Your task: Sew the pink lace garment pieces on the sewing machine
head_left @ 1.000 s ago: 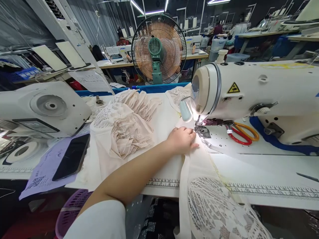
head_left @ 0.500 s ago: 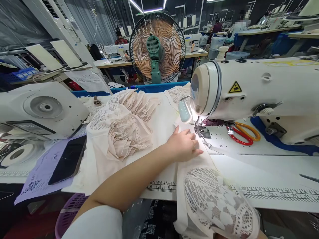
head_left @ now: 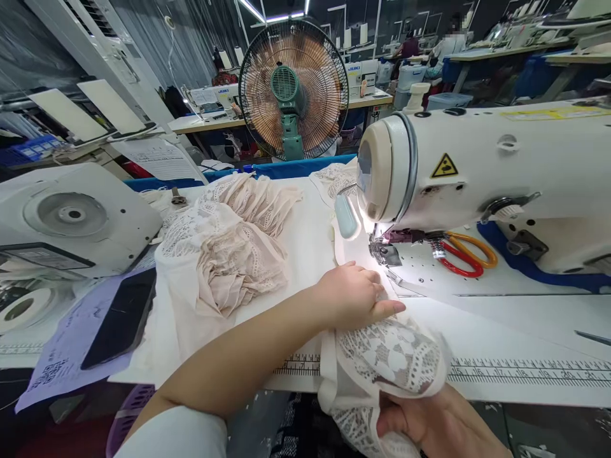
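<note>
A cream lace garment piece (head_left: 389, 353) runs from beneath the sewing machine's presser foot (head_left: 383, 252) down over the table's front edge. My left hand (head_left: 353, 296) rests on its upper part just in front of the foot, thumb apart from the partly bent fingers, pressing on the cloth. Below the edge, my right hand (head_left: 429, 420) has its thumb and fingers closed on the hanging lace, which covers part of the fingers. The lit needle area of the white sewing machine (head_left: 468, 165) lies just beyond my left hand.
Left of my arm lies a heap of cream lace pieces (head_left: 229, 248). A black phone (head_left: 121, 318) rests on purple paper (head_left: 62, 356). Scissors with red and orange handles (head_left: 465, 257) lie under the machine arm. A large fan (head_left: 293, 95) stands behind; a ruler strip (head_left: 525, 372) lines the front edge.
My left hand has shifted slightly toward me, its fingers more bent. My right hand has come up into view with the lace, whose lower part is now raised and folded.
</note>
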The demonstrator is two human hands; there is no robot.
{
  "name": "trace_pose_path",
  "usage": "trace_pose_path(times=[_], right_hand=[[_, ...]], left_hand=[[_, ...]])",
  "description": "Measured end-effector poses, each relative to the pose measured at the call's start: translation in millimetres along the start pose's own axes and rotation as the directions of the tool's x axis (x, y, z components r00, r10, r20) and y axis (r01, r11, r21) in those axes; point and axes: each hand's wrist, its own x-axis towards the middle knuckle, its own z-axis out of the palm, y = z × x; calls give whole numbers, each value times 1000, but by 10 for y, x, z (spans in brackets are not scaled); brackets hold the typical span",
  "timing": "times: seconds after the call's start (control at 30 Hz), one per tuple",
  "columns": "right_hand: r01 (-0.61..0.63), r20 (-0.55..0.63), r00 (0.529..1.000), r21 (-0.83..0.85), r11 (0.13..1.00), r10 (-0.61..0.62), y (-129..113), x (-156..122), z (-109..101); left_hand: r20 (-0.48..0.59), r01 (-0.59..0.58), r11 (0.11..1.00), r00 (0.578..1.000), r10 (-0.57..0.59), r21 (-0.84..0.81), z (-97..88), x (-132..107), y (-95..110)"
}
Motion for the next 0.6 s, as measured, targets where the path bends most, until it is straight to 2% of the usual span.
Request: trace_pose_path(times=[0.1,0.27,0.43,0.6], right_hand=[[36,3,999,140,989,-37,-37,120,98],[31,-31,999,214,976,-25,-68,251,229],[57,-102,994,308,950,-27,-42,362,241],[69,-23,998,343,937,-65,15,469,186]], left_hand=[[34,22,1000,999,-22,-21,-40,0,-9],[22,28,999,999,-27,-21,-43,12,-58],[4,6,1000,1000,-6,-23,-51,28,-104],[-16,35,999,999,-35,-14,-45,52,-118]])
